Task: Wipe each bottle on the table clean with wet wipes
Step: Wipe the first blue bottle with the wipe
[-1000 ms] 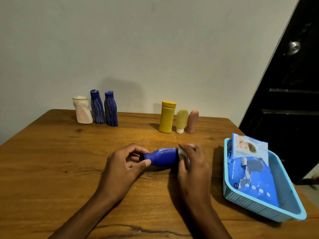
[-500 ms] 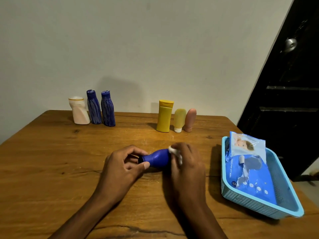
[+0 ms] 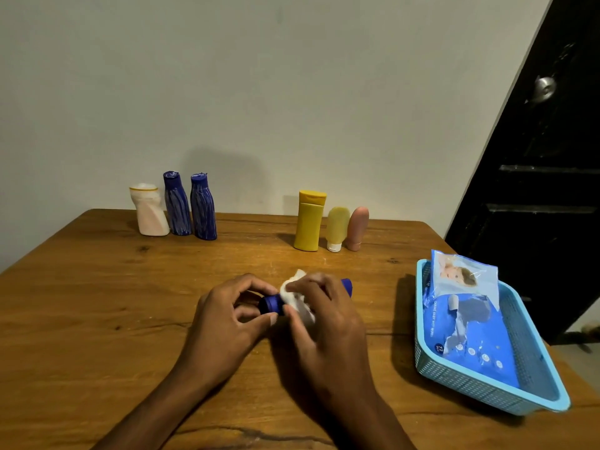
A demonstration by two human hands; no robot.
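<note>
My left hand (image 3: pixel 227 315) pinches the cap end of the blue bottle (image 3: pixel 271 303), fingers and thumb closed around it, while my right hand (image 3: pixel 328 315) is wrapped over the bottle's body with a white wet wipe (image 3: pixel 297 295) pressed against it under the fingers. The bottle lies on its side, its far end (image 3: pixel 346 285) poking out past my right knuckles, low over the wooden surface (image 3: pixel 97 303); I cannot tell whether it touches the wood. Along the back edge by the wall stand two groups, well apart from my hands: a white bottle (image 3: pixel 149 211) touching two streaked blue bottles (image 3: pixel 190 206) on the left, and a yellow bottle (image 3: pixel 310 220), a pale yellow tube (image 3: pixel 337 228) and a pink tube (image 3: pixel 357 228) nearer the middle. To my right sits a light blue basket (image 3: pixel 487 394) holding a pack of baby wipes (image 3: pixel 467 313).
</note>
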